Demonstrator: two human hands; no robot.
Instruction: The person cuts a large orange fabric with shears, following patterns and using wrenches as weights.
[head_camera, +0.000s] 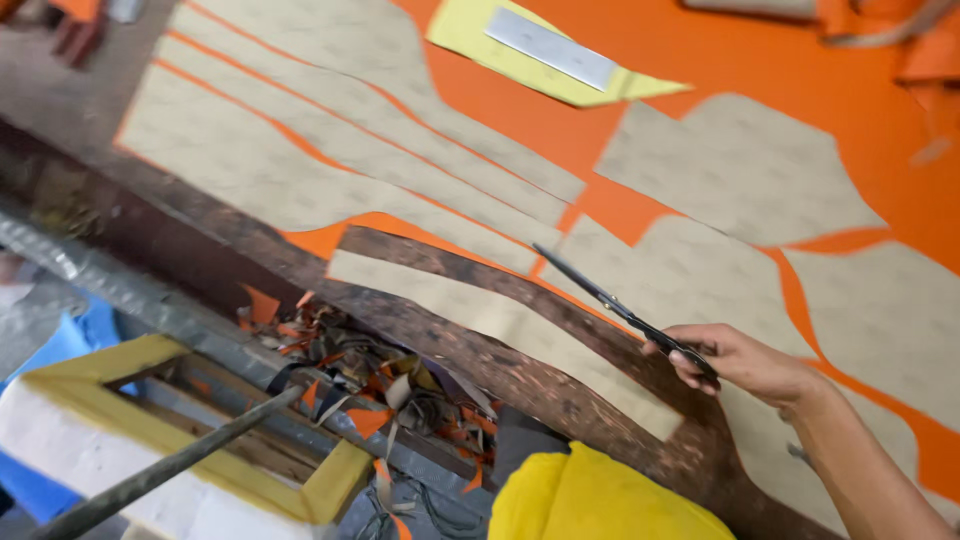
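My right hand (745, 362) grips the handles of long dark scissors (600, 292), whose blades point up and left over the table. The blade tips lie near the edge of a beige pattern piece (690, 270) laid on orange fabric (520, 115). A curved beige strip (500, 320) lies loose on the bare dark wooden table edge (560, 385), just left of the scissors. My left hand is out of view.
Several beige pattern pieces (330, 150) cover the orange fabric. A yellow paper piece (470, 35) with a metal ruler (550, 47) lies at the top. Fabric scraps (380, 380) pile below the table edge, beside a yellow wooden frame (120, 365) and a metal rod (160, 470). A yellow cloth (590, 495) sits at the bottom.
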